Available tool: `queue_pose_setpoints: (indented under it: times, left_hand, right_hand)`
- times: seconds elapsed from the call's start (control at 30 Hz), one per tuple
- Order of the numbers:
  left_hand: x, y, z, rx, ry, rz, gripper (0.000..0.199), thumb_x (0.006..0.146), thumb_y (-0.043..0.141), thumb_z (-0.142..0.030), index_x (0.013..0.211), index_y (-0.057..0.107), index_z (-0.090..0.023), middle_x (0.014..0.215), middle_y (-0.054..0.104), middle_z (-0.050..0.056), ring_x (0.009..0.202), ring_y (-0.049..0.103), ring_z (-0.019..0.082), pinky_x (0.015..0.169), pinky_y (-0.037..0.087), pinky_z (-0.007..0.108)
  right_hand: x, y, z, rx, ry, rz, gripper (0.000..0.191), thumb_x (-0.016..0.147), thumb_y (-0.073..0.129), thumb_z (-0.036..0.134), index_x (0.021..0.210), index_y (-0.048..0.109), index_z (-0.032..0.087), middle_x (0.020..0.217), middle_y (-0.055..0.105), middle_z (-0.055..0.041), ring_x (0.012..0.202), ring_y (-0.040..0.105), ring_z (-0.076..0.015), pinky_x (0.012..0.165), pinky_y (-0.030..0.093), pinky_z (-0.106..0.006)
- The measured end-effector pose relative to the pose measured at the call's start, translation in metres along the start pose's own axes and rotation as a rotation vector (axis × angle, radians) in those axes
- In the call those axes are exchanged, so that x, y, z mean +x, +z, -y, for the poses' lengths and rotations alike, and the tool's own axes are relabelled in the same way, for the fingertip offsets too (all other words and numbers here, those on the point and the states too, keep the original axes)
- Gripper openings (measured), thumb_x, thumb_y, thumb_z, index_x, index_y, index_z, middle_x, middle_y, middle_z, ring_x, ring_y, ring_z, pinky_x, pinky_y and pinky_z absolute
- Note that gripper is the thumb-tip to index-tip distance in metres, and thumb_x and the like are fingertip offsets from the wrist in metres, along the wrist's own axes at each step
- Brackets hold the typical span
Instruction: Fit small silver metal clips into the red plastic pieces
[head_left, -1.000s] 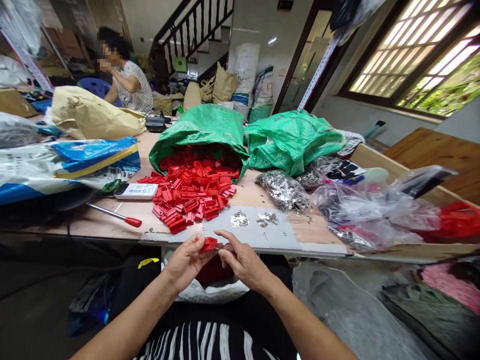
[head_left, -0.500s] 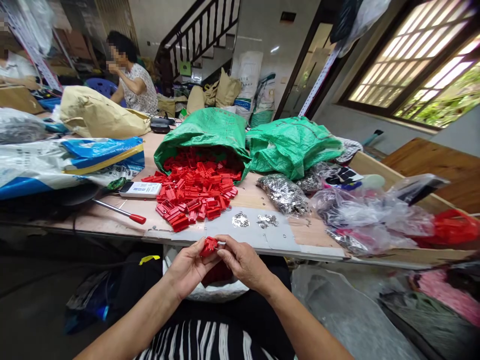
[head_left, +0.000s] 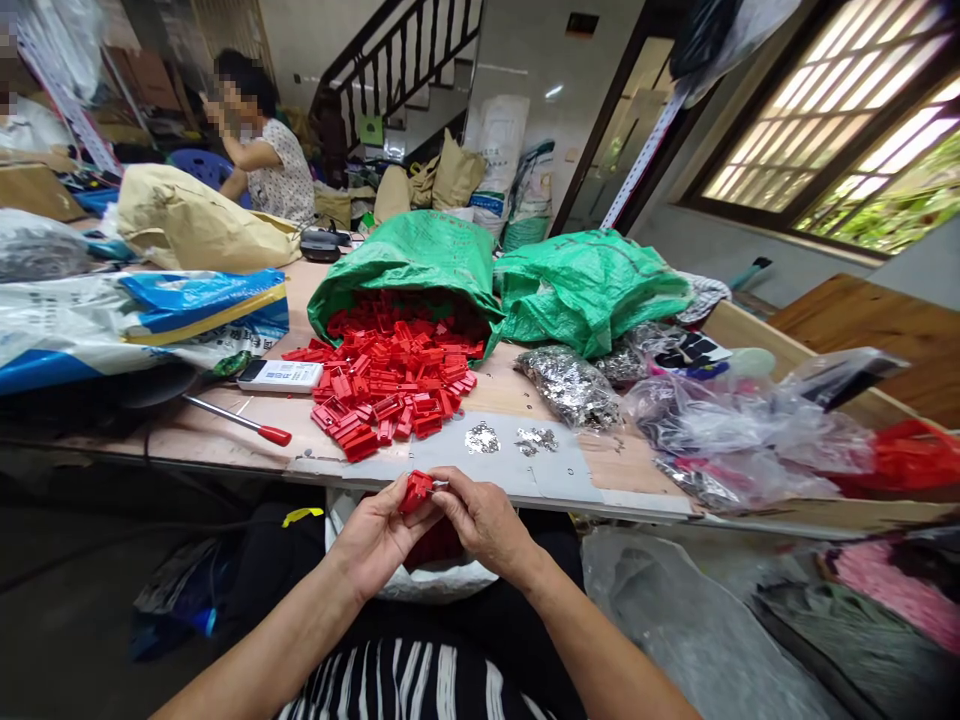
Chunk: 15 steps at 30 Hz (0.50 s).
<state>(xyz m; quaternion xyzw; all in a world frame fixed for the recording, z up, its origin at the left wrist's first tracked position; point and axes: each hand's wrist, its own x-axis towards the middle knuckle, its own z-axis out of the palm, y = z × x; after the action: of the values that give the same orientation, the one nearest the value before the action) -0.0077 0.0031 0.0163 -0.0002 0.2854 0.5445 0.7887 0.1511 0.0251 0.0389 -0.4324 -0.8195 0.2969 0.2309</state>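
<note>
A small red plastic part (head_left: pixel 415 491) is gripped between the thumb and fingers of my left hand (head_left: pixel 369 545), just in front of the table edge. My right hand (head_left: pixel 489 522) pinches at the part's right side; whatever is between its fingertips is too small to make out. Below both hands, a white sack (head_left: pixel 450 582) stands open between the legs with red parts inside. Beyond them lies a heap of similar red plastic parts (head_left: pixel 397 385), spilling from a green woven sack (head_left: pixel 420 255). Two small piles of thin metal pieces (head_left: pixel 481 438) rest on a grey sheet (head_left: pixel 450 462).
To the right are a clear bag of metal pieces (head_left: pixel 571 388), a second green sack (head_left: pixel 592 285) and crumpled plastic bags (head_left: pixel 720 420). A red-tipped lever (head_left: pixel 274 434) and a white box-shaped object (head_left: pixel 281 376) sit left. Another person (head_left: pixel 277 165) sits across the table.
Both hands stay almost in place, with the red part turned very slightly. The view has shifted a little. Across the table, the other person's hand has risen.
</note>
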Motion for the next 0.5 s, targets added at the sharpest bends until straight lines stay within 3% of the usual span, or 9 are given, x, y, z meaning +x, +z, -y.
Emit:
queue_pose_setpoints:
  times: [0.13, 0.3, 0.43, 0.5]
  left_hand:
    - [0.003, -0.004, 0.005, 0.008, -0.031, 0.035, 0.02, 0.089, 0.048, -0.013, 0.084, 0.066, -0.004, 0.089, 0.072, 0.017, 0.088, 0.07, 0.025, 0.096, 0.048, 0.043]
    - [0.009, -0.021, 0.006, 0.101, -0.025, 0.037, 0.01, 0.083, 0.059, -0.019, 0.084, 0.065, -0.011, 0.091, 0.072, 0.011, 0.09, 0.069, 0.023, 0.099, 0.044, 0.042]
    - [0.019, -0.047, 0.006, 0.601, 0.138, -0.062, 0.02, 0.07, 0.072, -0.034, 0.071, 0.062, -0.016, 0.081, 0.07, 0.005, 0.09, 0.066, 0.024, 0.094, 0.044, 0.042]
    - [0.023, -0.06, 0.006, 0.735, 0.22, -0.127, 0.025, 0.061, 0.077, -0.034, 0.075, 0.064, -0.017, 0.084, 0.069, 0.005, 0.096, 0.062, 0.025, 0.096, 0.04, 0.041]
  right_hand:
    - [0.004, 0.007, -0.009, 0.169, 0.012, -0.055, 0.032, 0.097, 0.034, 0.036, 0.093, 0.062, 0.021, 0.075, 0.063, -0.0003, 0.068, 0.056, -0.0125, 0.066, 0.039, -0.022]
    - [0.008, 0.012, -0.02, 0.265, 0.065, -0.005, 0.035, 0.096, 0.033, 0.04, 0.099, 0.063, 0.022, 0.065, 0.057, 0.0026, 0.059, 0.051, -0.0112, 0.06, 0.037, -0.021]
    - [0.019, 0.01, -0.031, 0.091, 0.155, -0.059, 0.034, 0.095, 0.035, 0.043, 0.105, 0.061, 0.024, 0.064, 0.058, 0.0024, 0.06, 0.053, -0.013, 0.059, 0.036, -0.022]
    - [0.03, 0.008, -0.037, -0.045, 0.181, -0.097, 0.03, 0.093, 0.039, 0.043, 0.107, 0.06, 0.025, 0.071, 0.062, 0.0011, 0.065, 0.056, -0.0144, 0.06, 0.037, -0.023]
